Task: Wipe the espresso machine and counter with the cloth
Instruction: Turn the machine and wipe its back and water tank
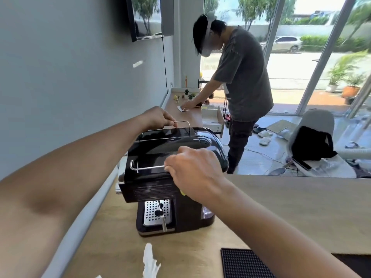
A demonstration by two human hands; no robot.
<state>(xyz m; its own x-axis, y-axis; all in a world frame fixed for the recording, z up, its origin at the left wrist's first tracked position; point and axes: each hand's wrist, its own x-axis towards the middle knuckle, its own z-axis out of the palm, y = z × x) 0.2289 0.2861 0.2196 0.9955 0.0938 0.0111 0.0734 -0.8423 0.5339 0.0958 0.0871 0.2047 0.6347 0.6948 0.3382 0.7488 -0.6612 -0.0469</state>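
A black espresso machine [160, 149] stands on the wooden counter [281, 207] against the grey wall. Its perforated steel drip tray [154, 213] and steam wand [164, 224] face me. My left hand [158, 117] is closed around the far metal rail [183, 122] on the machine's top. My right hand [192, 173] grips the near metal rail [148, 168]. A small yellow-green bit [183, 192] peeks out under that palm; what it is cannot be told. A crumpled white cloth [150, 261] lies on the counter in front of the machine, apart from both hands.
A black rubber mat [243, 263] lies at the counter's near right. Another person [241, 77] bends over a desk [192, 115] farther along the wall, beside an open drawer [212, 119]. A chair [313, 137] and floor clutter sit beyond the counter's edge.
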